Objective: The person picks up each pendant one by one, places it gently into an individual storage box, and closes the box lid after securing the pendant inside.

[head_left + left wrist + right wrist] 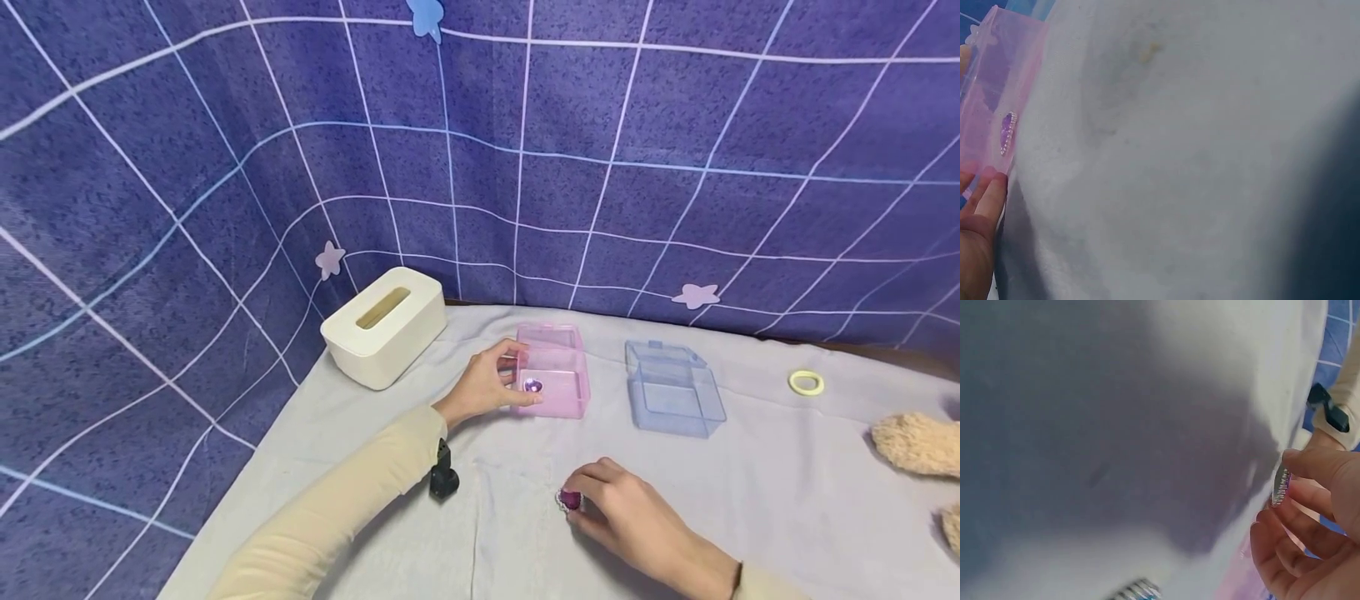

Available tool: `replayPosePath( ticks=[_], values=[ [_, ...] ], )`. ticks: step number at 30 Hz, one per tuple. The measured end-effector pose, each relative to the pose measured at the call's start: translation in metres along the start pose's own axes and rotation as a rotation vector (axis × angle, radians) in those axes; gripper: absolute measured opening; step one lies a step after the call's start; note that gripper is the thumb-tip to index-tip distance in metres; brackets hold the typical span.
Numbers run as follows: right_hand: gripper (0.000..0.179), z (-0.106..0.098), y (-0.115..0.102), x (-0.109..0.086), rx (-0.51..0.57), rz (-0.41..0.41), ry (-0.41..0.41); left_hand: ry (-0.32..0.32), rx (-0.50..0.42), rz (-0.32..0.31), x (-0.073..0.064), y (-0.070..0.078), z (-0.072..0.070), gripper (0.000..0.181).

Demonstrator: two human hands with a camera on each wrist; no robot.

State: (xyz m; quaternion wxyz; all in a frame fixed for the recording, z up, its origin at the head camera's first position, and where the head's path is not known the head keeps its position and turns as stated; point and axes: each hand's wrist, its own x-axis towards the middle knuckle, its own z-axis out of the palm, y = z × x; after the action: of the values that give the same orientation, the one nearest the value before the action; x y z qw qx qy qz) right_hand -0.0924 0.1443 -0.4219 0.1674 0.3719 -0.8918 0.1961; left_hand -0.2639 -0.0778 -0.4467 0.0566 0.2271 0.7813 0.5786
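A clear pink plastic box (551, 407) stands with its lid raised, and a purple gem piece with a beaded edge (532, 385) lies inside it. At the box's left side, my left hand (486, 385) holds it between thumb and fingers; the left wrist view shows fingertips against the pink wall. Nearer the front, my right hand (633, 521) pinches a second purple gem piece with a beaded silver rim (571, 500) between thumb and fingers. In the right wrist view that gem piece (1281, 485) is seen nearly edge-on.
An open clear blue box (675, 408) stands right of the pink one. Farther right are a yellow ring (806, 383) and a plush limb (915, 443). A cream tissue box (386, 329) sits back left. A silvery ribbed thing (1138, 590) shows partly in the right wrist view.
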Motion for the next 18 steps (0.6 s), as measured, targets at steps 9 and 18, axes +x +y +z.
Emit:
replayPosePath(
  ticks=[9, 18],
  values=[
    [0.023, -0.013, 0.008, 0.009, 0.038, -0.057, 0.031, -0.014, 0.017, -0.005, -0.002, 0.005, -0.001, 0.076],
    [0.021, -0.04, 0.025, 0.038, 0.095, -0.013, 0.082, -0.012, 0.029, -0.022, -0.003, 0.006, 0.0, 0.076]
  ],
)
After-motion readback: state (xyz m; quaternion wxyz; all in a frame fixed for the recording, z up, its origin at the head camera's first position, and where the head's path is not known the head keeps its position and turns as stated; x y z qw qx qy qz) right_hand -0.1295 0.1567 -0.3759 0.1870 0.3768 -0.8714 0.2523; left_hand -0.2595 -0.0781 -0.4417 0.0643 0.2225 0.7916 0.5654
